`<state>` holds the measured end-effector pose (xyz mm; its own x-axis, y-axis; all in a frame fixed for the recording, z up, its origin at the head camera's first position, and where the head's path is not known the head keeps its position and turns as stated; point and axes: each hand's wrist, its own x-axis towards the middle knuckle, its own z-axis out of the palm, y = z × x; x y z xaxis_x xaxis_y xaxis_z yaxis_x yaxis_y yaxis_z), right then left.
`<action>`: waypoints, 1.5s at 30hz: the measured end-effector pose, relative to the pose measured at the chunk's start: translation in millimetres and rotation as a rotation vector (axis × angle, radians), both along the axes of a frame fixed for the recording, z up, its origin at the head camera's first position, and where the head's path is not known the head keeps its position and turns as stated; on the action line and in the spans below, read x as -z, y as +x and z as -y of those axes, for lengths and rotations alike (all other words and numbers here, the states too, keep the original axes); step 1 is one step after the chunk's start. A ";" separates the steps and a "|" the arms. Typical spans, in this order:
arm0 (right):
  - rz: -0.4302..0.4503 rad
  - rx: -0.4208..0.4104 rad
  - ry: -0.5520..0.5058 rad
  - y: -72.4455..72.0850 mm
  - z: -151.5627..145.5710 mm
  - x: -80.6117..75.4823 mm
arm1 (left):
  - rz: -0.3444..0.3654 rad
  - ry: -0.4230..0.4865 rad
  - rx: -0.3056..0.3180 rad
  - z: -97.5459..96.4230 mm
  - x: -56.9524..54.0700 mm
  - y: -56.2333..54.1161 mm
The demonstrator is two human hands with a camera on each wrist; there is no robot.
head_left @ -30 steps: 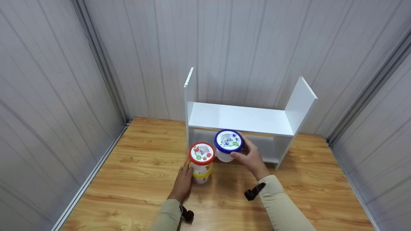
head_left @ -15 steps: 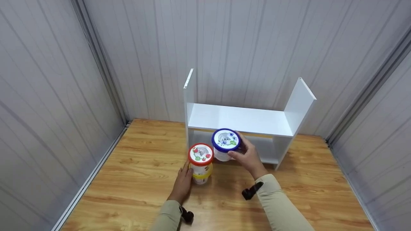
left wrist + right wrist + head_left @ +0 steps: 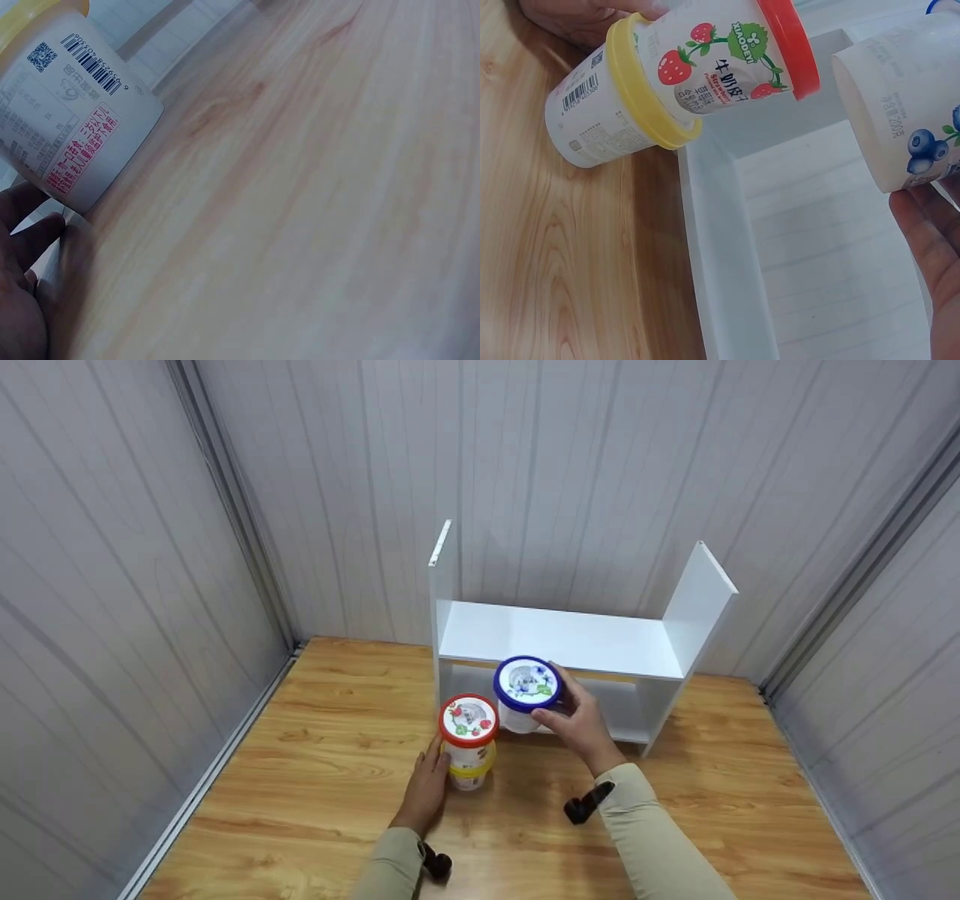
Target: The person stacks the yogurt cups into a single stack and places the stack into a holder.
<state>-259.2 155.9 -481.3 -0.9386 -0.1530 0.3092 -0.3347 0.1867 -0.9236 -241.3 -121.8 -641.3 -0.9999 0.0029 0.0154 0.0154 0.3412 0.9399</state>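
Observation:
A yellow-lidded cup (image 3: pixel 469 782) stands on the wooden table, with a red-lidded strawberry cup (image 3: pixel 469 721) stacked on its lid. My left hand (image 3: pixel 425 790) rests against the left side of this stack, its fingers touching the cups. In the left wrist view the yellow-lidded cup's barcode side (image 3: pixel 75 112) shows beside the fingers. My right hand (image 3: pixel 583 725) grips a blue-lidded blueberry cup (image 3: pixel 528 684) from its right side, held in the air beside the red lid. In the right wrist view the blueberry cup (image 3: pixel 900 97) hangs apart from the stack.
Just behind the cups stands a white two-level shelf (image 3: pixel 562 637) with tall side panels. Pale panelled walls (image 3: pixel 570 472) enclose the wooden table (image 3: pixel 300 765) at the back and sides.
My right hand has shifted slightly left with the blueberry cup, then a little up, bringing it nearer the red lid. The left hand and the stack stay in place.

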 end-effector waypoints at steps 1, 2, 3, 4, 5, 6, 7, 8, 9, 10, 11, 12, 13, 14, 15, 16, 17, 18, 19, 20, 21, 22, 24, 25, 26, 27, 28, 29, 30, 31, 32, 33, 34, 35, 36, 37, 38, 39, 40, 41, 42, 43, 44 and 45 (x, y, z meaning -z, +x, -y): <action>-0.002 -0.003 0.000 -0.1 0.2 -0.7 | 0.001 0.000 0.000 -0.1 -0.1 -0.1; -0.002 -0.004 -0.002 -0.1 0.5 -1.2 | 0.002 -0.003 0.000 -0.1 -0.2 0.0; -0.003 -0.002 0.000 -0.3 0.8 -1.5 | 0.001 -0.005 0.000 -0.3 -0.3 -0.1; -0.006 -0.001 0.000 -0.4 1.2 -1.9 | 0.001 -0.008 0.001 -0.4 -0.5 -0.1; -0.010 0.000 0.003 -0.6 1.8 -2.5 | 0.006 -0.009 0.000 -0.5 -0.8 -0.2; -0.014 -0.001 0.004 -0.9 2.4 -3.0 | 0.010 -0.009 -0.002 -0.7 -1.1 -0.4; -0.015 0.003 0.008 -1.1 3.2 -3.3 | 0.010 -0.011 -0.002 -0.7 -1.3 -0.4; -0.018 0.003 0.011 -1.5 4.1 -3.5 | 0.011 -0.012 -0.002 -0.9 -1.3 -0.5; -0.020 0.003 0.016 -1.8 4.8 -3.9 | 0.011 -0.011 -0.002 -1.1 -1.2 -0.7; -0.018 0.000 0.017 -2.0 5.7 -4.4 | 0.013 -0.011 -0.002 -1.2 -1.1 -0.8; -0.015 -0.004 0.017 -2.2 6.5 -4.6 | 0.015 -0.009 -0.002 -1.4 -0.9 -1.0; -0.014 -0.006 0.019 -2.2 7.3 -4.8 | 0.016 -0.007 -0.002 -1.5 -0.5 -1.1; -0.010 -0.008 0.019 -2.7 8.1 -4.8 | 0.016 -0.006 -0.002 -1.6 -0.2 -1.1; -0.008 -0.013 0.018 -3.1 8.9 -4.7 | 0.017 -0.006 -0.002 -1.8 0.0 -1.4; -0.006 -0.015 0.019 -3.4 9.7 -4.6 | 0.017 -0.006 -0.003 -2.0 0.2 -1.4; -0.005 -0.018 0.016 -3.6 10.6 -4.4 | 0.018 -0.007 -0.003 -1.9 0.4 -1.6; -0.007 -0.019 0.016 -3.8 11.5 -4.4 | 0.018 -0.006 -0.002 -1.8 0.6 -1.7; -0.009 -0.017 0.016 -3.8 12.3 -4.3 | 0.016 -0.005 0.000 -1.8 0.7 -1.9; -0.009 -0.016 0.015 -4.1 13.1 -4.0 | 0.014 -0.004 0.001 -1.8 0.8 -2.0; -0.011 -0.016 0.013 -4.1 13.9 -4.0 | 0.013 -0.002 0.003 -1.7 0.8 -2.2; -0.012 -0.016 0.011 -4.3 14.7 -3.7 | 0.013 -0.001 0.003 -1.7 0.9 -2.2; -0.011 -0.016 0.010 -4.6 15.4 -3.5 | 0.013 0.001 0.003 -1.6 1.0 -2.2; -0.010 -0.022 0.005 -4.9 16.9 -3.3 | 0.008 0.013 0.005 -1.4 1.3 -1.8; -0.010 -0.025 0.005 -4.9 17.8 -3.3 | 0.008 0.017 0.004 -1.3 1.4 -1.6; -0.011 -0.027 0.007 -5.0 18.7 -3.4 | 0.007 0.020 0.004 -1.3 1.5 -1.4; -0.010 -0.028 0.011 -5.0 19.6 -3.6 | 0.009 0.023 0.005 -1.2 1.6 -1.3; -0.010 -0.030 0.012 -5.0 20.5 -3.7 | 0.009 0.027 0.006 -1.2 1.6 -1.1; -0.011 -0.031 0.012 -4.8 21.4 -4.0 | 0.005 0.027 0.009 -1.2 1.6 -1.1; -0.009 -0.030 0.013 -4.9 22.4 -4.2 | 0.004 0.024 0.008 -1.2 1.8 -1.3; -0.008 -0.028 0.016 -4.8 23.2 -4.2 | 0.001 0.020 0.008 -1.3 1.7 -1.3; -0.006 -0.029 0.016 -4.8 23.9 -4.4 | 0.003 0.018 0.010 -1.3 1.5 -1.4; -0.003 -0.030 0.016 -4.6 24.7 -4.6 | 0.005 0.017 0.010 -1.4 1.2 -1.4; 0.000 -0.031 0.015 -4.6 25.5 -4.7 | 0.002 0.016 0.010 -1.4 1.2 -1.4; 0.003 -0.032 0.015 -4.6 26.4 -4.8 | 0.000 0.014 0.011 -1.4 1.3 -1.4; 0.006 -0.035 0.015 -4.6 27.2 -4.9 | 0.002 0.014 0.009 -1.3 1.2 -1.4; 0.008 -0.034 0.017 -4.7 28.1 -5.0 | 0.001 0.013 0.010 -1.3 1.1 -1.3; 0.010 -0.036 0.016 -5.0 29.0 -5.0 | 0.002 0.012 0.009 -1.1 1.0 -1.4; 0.012 -0.038 0.016 -5.2 29.8 -4.9 | 0.002 0.012 0.008 -1.1 0.8 -1.2; 0.011 -0.040 0.015 -5.5 30.6 -4.7 | 0.000 0.011 0.008 -1.1 0.6 -1.1; 0.009 -0.042 0.017 -5.9 31.4 -4.6 | 0.001 0.011 0.007 -1.1 0.6 -1.0; 0.008 -0.044 0.018 -6.2 32.2 -4.4 | -0.001 0.013 0.006 -1.1 0.6 -0.8; 0.008 -0.044 0.019 -6.4 32.9 -4.2 | 0.002 0.016 0.007 -1.2 0.7 -0.9; 0.005 -0.047 0.020 -6.6 33.4 -3.9 | 0.002 0.018 0.008 -1.2 1.1 -0.9; 0.004 -0.050 0.020 -6.8 34.0 -3.5 | 0.004 0.022 0.008 -1.4 1.3 -1.0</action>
<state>-266.0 121.9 -477.8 -0.9308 -0.2062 0.3017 -0.3403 0.1883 -0.9213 -242.3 -120.5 -642.6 -0.9999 0.0106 0.0113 0.0140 0.3202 0.9472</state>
